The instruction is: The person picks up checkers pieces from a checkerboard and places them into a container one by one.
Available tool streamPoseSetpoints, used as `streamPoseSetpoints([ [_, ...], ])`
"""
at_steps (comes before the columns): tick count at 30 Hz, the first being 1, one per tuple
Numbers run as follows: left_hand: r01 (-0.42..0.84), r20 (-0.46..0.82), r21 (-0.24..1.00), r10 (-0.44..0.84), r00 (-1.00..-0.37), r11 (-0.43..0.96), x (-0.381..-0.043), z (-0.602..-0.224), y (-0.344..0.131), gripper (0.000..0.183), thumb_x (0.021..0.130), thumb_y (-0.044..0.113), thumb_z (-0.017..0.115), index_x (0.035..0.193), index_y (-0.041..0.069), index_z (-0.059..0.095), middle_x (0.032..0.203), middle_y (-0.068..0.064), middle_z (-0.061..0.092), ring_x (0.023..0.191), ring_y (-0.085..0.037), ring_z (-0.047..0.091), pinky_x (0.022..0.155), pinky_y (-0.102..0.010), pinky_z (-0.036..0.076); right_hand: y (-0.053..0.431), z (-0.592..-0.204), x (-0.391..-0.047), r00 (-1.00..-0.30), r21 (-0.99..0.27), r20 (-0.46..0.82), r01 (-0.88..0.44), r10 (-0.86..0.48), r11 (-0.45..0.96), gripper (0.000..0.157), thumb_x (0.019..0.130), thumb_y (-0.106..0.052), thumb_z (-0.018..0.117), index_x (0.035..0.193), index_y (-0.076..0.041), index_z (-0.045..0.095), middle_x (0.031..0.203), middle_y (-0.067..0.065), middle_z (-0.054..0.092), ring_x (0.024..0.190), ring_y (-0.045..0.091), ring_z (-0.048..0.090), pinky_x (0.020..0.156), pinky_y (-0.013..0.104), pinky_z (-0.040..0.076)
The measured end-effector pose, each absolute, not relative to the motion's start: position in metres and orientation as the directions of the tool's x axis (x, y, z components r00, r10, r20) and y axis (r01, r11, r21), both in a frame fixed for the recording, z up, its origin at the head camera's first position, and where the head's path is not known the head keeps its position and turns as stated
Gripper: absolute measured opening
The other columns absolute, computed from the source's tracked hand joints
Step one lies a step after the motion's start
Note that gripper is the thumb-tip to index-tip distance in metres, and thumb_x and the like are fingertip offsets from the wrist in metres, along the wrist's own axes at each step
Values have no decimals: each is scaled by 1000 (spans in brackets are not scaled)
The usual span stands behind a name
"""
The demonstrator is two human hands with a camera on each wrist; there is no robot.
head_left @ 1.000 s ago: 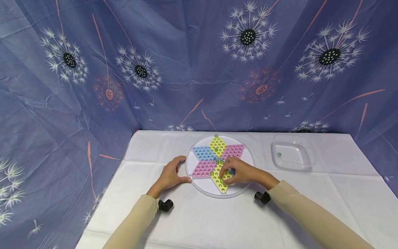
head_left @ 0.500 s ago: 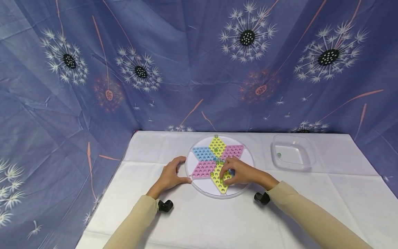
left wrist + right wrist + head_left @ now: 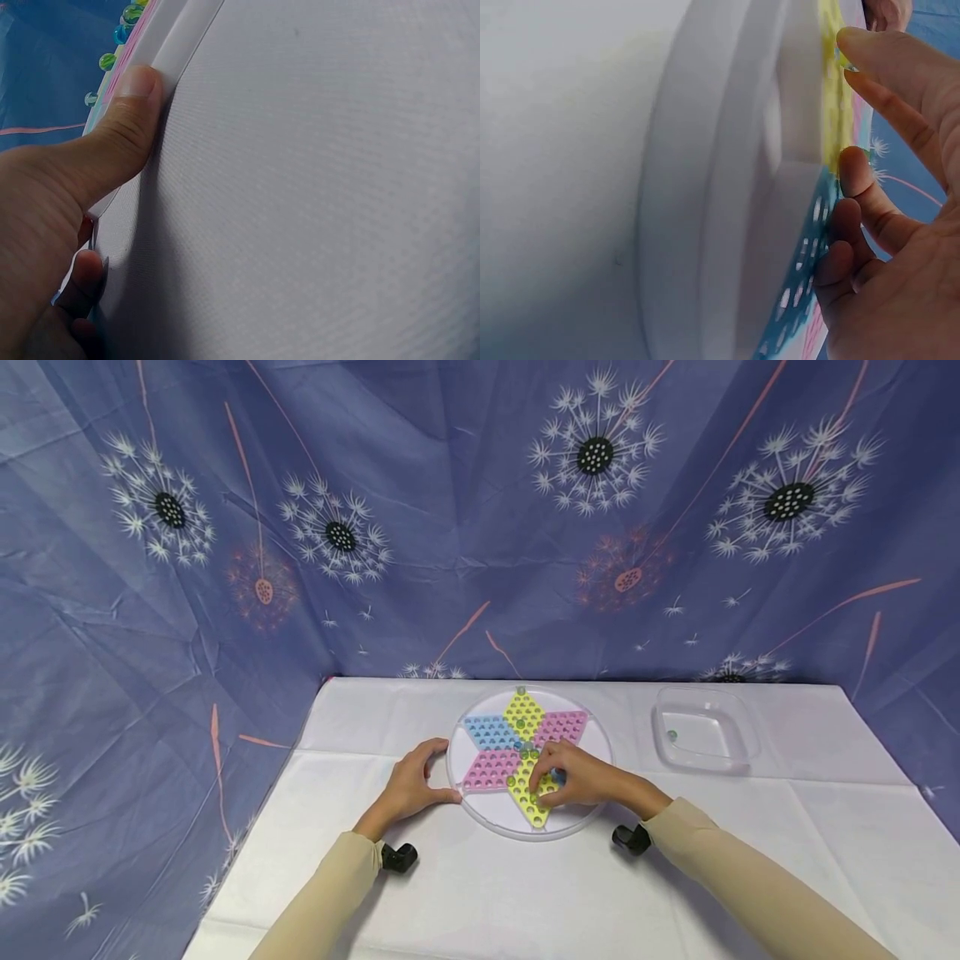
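A round white Chinese checkers board with a yellow, pink and blue star lies on the table. My left hand holds its left rim, thumb on the near side and fingers farther back. In the left wrist view the thumb presses against the rim. Over the near yellow point, my right hand pinches a green marble between thumb and index finger, low at the holes. The other right fingers are bent over the blue section. Several marbles sit around the centre, a green marble in the far yellow point.
A clear plastic tub stands at the back right with one green marble inside. White cloth covers the table. A blue dandelion-patterned curtain hangs behind and to the left.
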State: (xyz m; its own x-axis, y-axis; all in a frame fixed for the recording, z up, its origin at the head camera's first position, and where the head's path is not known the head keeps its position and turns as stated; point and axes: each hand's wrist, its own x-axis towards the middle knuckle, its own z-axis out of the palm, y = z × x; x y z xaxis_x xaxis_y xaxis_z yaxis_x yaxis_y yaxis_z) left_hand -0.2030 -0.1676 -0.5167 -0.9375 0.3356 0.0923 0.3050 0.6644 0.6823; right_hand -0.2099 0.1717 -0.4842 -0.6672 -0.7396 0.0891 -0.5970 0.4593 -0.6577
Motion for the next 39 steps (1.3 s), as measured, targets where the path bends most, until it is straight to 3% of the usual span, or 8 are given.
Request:
streamPoseSetpoints([
  [4, 303, 94, 683, 331, -939, 664, -203, -517, -167, 96, 68, 30, 98, 149, 8, 51, 103, -5, 57, 82, -18, 46, 75, -32, 39, 171, -479, -210, -667, -663, 77, -590, -741, 462, 15, 84, -18, 86, 97, -20, 79, 100, 2, 64, 97, 23, 56, 91, 38, 42],
  [9, 311, 111, 684, 328, -938, 660, -203, -519, -167, 95, 67, 30, 99, 147, 7, 53, 101, -5, 57, 82, -18, 47, 75, -32, 39, 171, -472, -212, -676, -679, 68, -571, -734, 463, 13, 87, -18, 84, 98, -19, 79, 99, 6, 65, 92, 27, 58, 82, 41, 47],
  [22, 300, 102, 679, 319, -942, 670, -203, -519, -167, 95, 66, 31, 99, 146, 8, 54, 100, -3, 56, 81, -17, 45, 74, -32, 38, 171, -449, -222, -714, -732, 137, -540, -687, 415, 14, 91, -15, 80, 105, -13, 76, 98, 16, 63, 86, 40, 55, 70, 31, 46],
  [28, 303, 101, 677, 322, -941, 671, -203, -520, -168, 96, 66, 32, 99, 147, 8, 53, 100, -3, 56, 82, -16, 46, 75, -32, 38, 171, -437, -228, -752, -734, 194, -537, -630, 415, 13, 90, -16, 81, 103, -15, 77, 93, 11, 62, 82, 31, 53, 68, 32, 45],
  [34, 295, 97, 672, 315, -944, 679, -203, -522, -168, 96, 66, 32, 99, 147, 9, 53, 96, -2, 54, 81, -15, 44, 75, -32, 38, 171, -427, -231, -791, -757, 222, -508, -570, 410, 18, 88, -12, 82, 105, -10, 75, 97, 13, 63, 82, 35, 52, 70, 33, 45],
  [39, 285, 90, 676, 307, -947, 680, -203, -522, -168, 96, 65, 32, 99, 147, 10, 54, 94, -2, 53, 81, -15, 44, 75, -33, 37, 172, -425, -233, -812, -757, 207, -486, -545, 437, 19, 88, -17, 83, 105, -14, 75, 97, 6, 62, 82, 25, 52, 71, 33, 47],
])
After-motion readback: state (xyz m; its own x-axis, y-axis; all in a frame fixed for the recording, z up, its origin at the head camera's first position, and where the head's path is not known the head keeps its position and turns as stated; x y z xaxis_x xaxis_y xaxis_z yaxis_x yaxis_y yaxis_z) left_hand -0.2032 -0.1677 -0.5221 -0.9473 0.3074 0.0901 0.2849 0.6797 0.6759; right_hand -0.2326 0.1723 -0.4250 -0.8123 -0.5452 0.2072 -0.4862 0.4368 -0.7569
